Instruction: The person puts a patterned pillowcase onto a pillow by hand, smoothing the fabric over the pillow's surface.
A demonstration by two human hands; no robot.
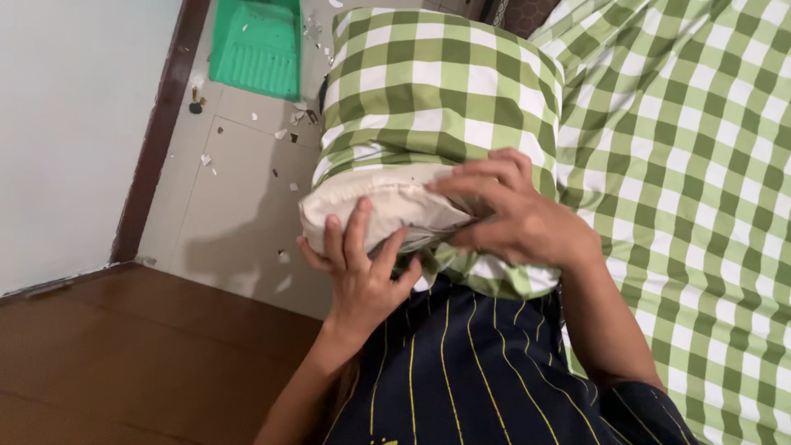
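A tiled floor (pixel 235 198) of pale beige runs beside a white wall (pixel 74 124) with a dark brown skirting strip. Small scraps of litter (pixel 284 132) lie scattered over the tiles, and a green dustpan (pixel 257 45) rests on them near the top of the view. A dark wooden surface (pixel 124 354) fills the lower left corner. On the right, a bed (pixel 700 165) is covered in a green and white checked sheet.

In the middle of the view, a person holds a pillow (pixel 387 206) against their body, above a dark garment (pixel 470 371) with thin yellow stripes. The pillow is cream, and only its near end shows. The rest sits inside a green and white checked cover (pixel 437 82) that matches the sheet and stretches up and away from the hands.

The left hand (pixel 362 272) cups the bare end of the pillow from below. Its grip is partly closed, with the fingers curled up over the cream fabric and the thumb towards the body. Just beside it, to the right, the right hand (pixel 519 218) lies over the top of the pillow where the cover's open edge meets the cream fabric. Its fingers are bent and pressed down on that edge, so its grip is closed on cover and pillow together. The two hands sit close together, almost touching, with the pillow end between them. The cover's loose edge bunches under the right hand and hangs down towards the striped garment.
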